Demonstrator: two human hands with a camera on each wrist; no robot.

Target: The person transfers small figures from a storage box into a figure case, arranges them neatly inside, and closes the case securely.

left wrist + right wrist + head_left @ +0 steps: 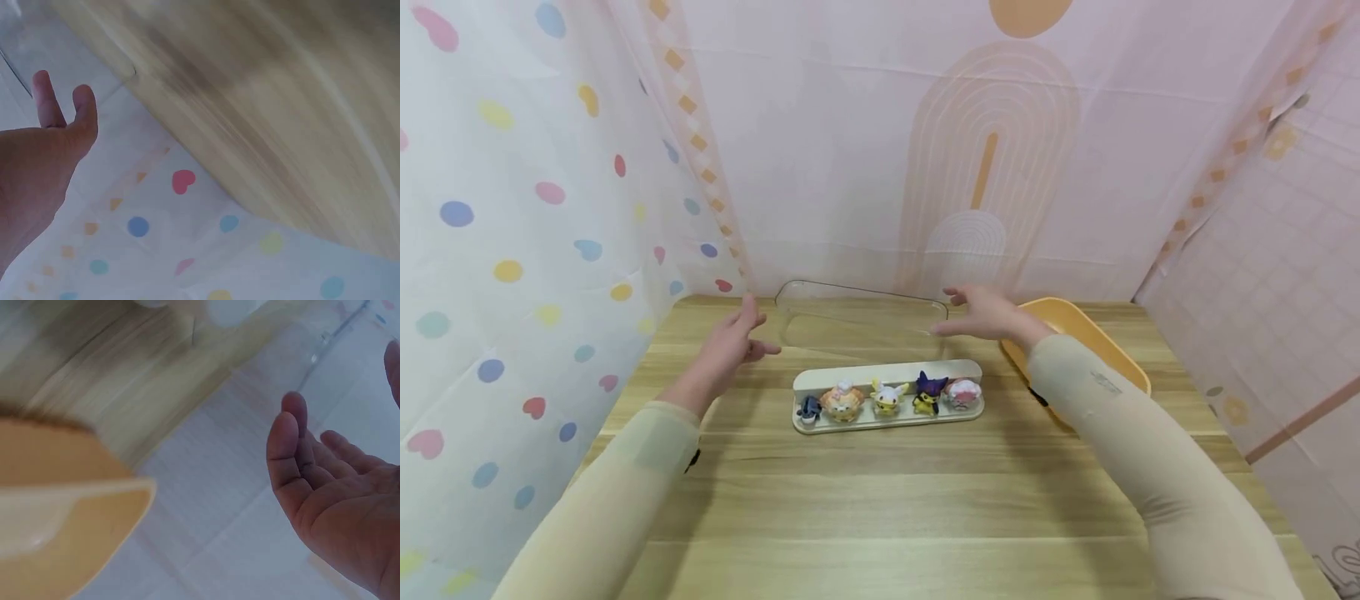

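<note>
A clear plastic cover (861,321) stands on the wooden table (880,500) behind a cream tray (887,421). The tray holds several small toy figures (887,397) in a row. My left hand (733,342) hovers by the cover's left end, fingers straight, holding nothing. My right hand (981,315) hovers by its right end, also open and empty. In the left wrist view the left hand (44,150) shows straight fingers near the cover's edge (25,56). The right wrist view shows the right hand's (331,487) bare palm.
An orange bin (1078,346) lies behind my right forearm, seen also as the orange bin (62,506) in the right wrist view. Patterned curtains (512,250) close in the table on the left, back and right.
</note>
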